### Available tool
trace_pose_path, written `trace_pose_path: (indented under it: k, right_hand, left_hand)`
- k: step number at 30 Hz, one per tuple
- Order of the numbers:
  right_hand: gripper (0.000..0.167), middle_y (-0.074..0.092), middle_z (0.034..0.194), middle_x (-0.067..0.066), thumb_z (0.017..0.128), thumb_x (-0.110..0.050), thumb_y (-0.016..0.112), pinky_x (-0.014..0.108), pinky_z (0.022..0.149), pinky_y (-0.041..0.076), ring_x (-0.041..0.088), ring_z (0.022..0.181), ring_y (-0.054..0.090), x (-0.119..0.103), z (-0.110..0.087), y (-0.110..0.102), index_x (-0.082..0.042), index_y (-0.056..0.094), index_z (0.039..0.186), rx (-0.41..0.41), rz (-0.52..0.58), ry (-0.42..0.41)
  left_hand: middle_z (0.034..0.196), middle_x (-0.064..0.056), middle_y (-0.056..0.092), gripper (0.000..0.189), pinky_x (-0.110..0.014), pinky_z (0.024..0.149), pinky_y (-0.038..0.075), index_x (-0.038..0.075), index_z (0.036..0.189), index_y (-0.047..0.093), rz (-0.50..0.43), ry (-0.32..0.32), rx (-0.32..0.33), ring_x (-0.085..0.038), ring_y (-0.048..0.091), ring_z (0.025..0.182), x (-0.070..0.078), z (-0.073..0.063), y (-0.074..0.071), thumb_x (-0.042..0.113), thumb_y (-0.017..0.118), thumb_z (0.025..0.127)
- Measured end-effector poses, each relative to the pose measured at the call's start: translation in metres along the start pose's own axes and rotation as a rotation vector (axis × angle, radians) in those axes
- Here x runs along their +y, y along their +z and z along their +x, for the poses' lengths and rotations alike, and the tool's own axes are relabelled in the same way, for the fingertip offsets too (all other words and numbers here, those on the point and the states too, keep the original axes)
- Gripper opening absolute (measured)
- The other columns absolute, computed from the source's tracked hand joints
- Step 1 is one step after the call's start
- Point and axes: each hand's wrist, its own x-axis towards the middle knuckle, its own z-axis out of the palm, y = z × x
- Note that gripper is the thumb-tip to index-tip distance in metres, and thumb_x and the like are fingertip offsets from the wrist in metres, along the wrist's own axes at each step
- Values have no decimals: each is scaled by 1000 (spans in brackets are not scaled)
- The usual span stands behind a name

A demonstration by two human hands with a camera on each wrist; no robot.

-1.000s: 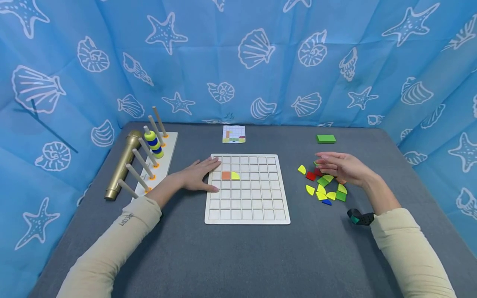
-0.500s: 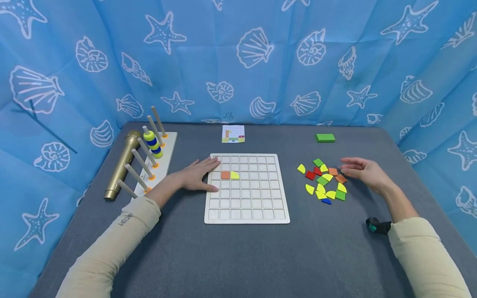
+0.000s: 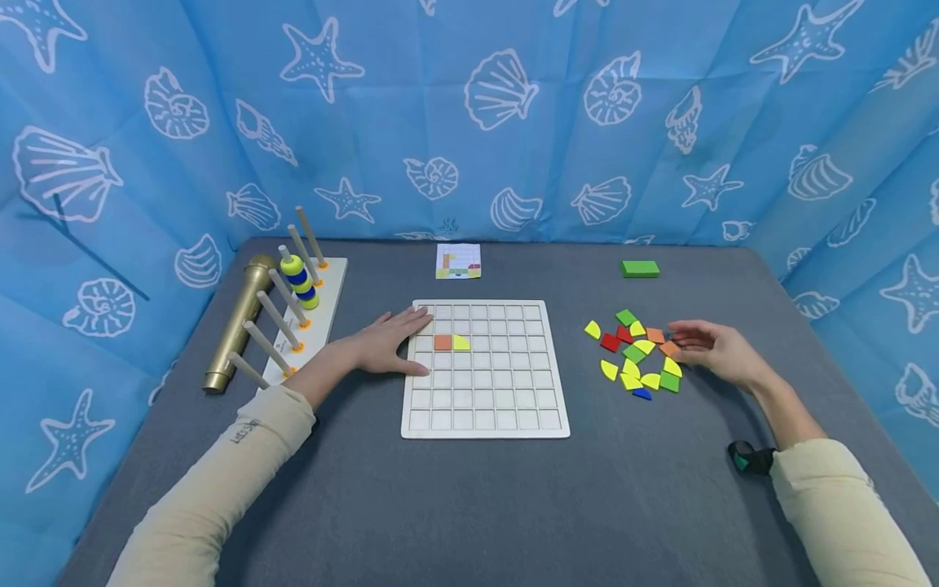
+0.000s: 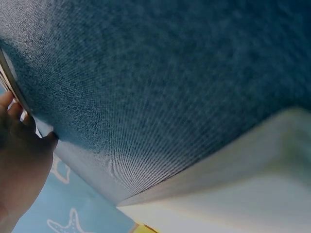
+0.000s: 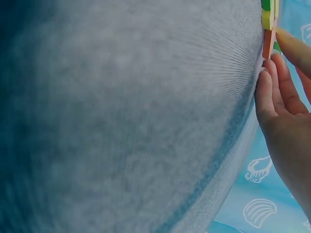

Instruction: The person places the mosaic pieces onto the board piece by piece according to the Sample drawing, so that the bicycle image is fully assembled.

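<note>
My left hand (image 3: 385,344) lies with spread fingers over the left edge of a white grid board (image 3: 484,429). On that board sit an orange square tile (image 3: 443,342) and a yellow quarter-circle tile (image 3: 461,343). Beside a loose pile at the right, my right hand (image 3: 722,352) has its thumb and fingertips at another orange tile (image 3: 669,348), which lies on the table. The right wrist view shows fingertips (image 5: 268,65) touching or nearly touching this orange tile (image 5: 267,44); a firm grip is not visible. In the left wrist view the left hand (image 4: 22,167) is partly cut off.
Green, red, yellow and blue tiles (image 3: 610,342) lie around the right hand. A green block (image 3: 641,269) and a pattern card (image 3: 458,262) are at the back. Leftward stand a peg rack (image 3: 333,281) with stacked rings (image 3: 299,281) and a gold tube (image 3: 240,322).
My right hand first drew back to the right from above the tile pile, uncovering it, then came down to the orange tile at its right side. The left hand has stayed on the board.
</note>
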Motion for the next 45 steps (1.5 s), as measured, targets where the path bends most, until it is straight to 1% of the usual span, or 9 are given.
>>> trace_pose_path:
  k: [3, 6, 8, 20, 28, 34, 38, 40, 45]
  right_hand:
    - [55, 48, 129, 27, 93, -20, 65, 13, 75, 47, 20, 105, 53, -1, -1, 0, 6, 44, 137, -12, -16, -2]
    - [53, 48, 129, 28, 94, -17, 64, 13, 75, 46, 37, 111, 51, -1, -1, 0, 7, 45, 136, -20, -37, -12]
    - [50, 49, 129, 29, 94, -14, 63, 14, 75, 47, 39, 111, 51, -2, 0, 0, 7, 45, 136, -23, -52, -22]
    - [46, 52, 120, 27, 92, -6, 64, 21, 73, 48, 36, 101, 53, -5, 5, -1, 8, 48, 133, -30, -130, -57]
    - [52, 52, 109, 20, 90, -17, 69, 27, 66, 47, 29, 89, 49, -4, 7, -2, 6, 50, 132, -14, -121, 22]
    - [52, 51, 103, 18, 90, -24, 68, 29, 62, 43, 28, 85, 46, -4, 6, -3, 5, 52, 130, -14, -127, 65]
    - [49, 51, 99, 16, 92, -24, 66, 30, 61, 40, 26, 83, 44, -5, 5, -3, 6, 53, 129, -23, -129, 104]
    - [48, 52, 98, 15, 93, -24, 64, 31, 61, 40, 25, 81, 45, -5, 6, -4, 7, 52, 129, -24, -129, 125]
    - [49, 62, 98, 15, 95, -25, 61, 31, 61, 47, 24, 78, 53, -8, 6, -6, 7, 50, 131, 8, -86, 166]
  left_hand:
    - [159, -10, 6, 97, -52, 113, 3, 10, 154, 13, 2, -3, -2, -27, 0, 144, 1, 0, 0, 59, 61, 86]
    - [159, -10, 6, 97, -52, 113, 3, 10, 154, 13, 4, -2, -3, -27, 0, 144, 1, 1, 0, 59, 61, 86]
    - [159, -10, 6, 97, -53, 112, 3, 10, 154, 13, 2, -2, -4, -27, 0, 144, 1, 1, 0, 59, 61, 86]
    - [159, -9, 6, 97, -53, 112, 4, 10, 154, 12, 3, -2, -5, -27, 0, 144, 1, 1, -1, 58, 61, 85]
    - [159, -10, 6, 97, -53, 112, 4, 10, 154, 13, 1, -5, -8, -28, 0, 144, 1, 1, -1, 58, 62, 85]
    - [159, -10, 6, 98, -53, 113, 4, 10, 154, 13, -4, -6, -4, -27, 0, 144, 1, 1, -1, 59, 62, 85]
    - [159, -9, 6, 98, -52, 113, 4, 10, 154, 13, -2, -4, -2, -27, 0, 144, 0, 1, 1, 60, 61, 85]
    - [159, -10, 7, 98, -53, 112, 4, 10, 154, 13, 0, -2, -1, -28, 1, 144, -1, 0, 1, 60, 61, 85]
    - [159, -10, 6, 99, -54, 112, 5, 10, 154, 13, -2, 1, 3, -28, 0, 144, -2, 1, 0, 61, 61, 84]
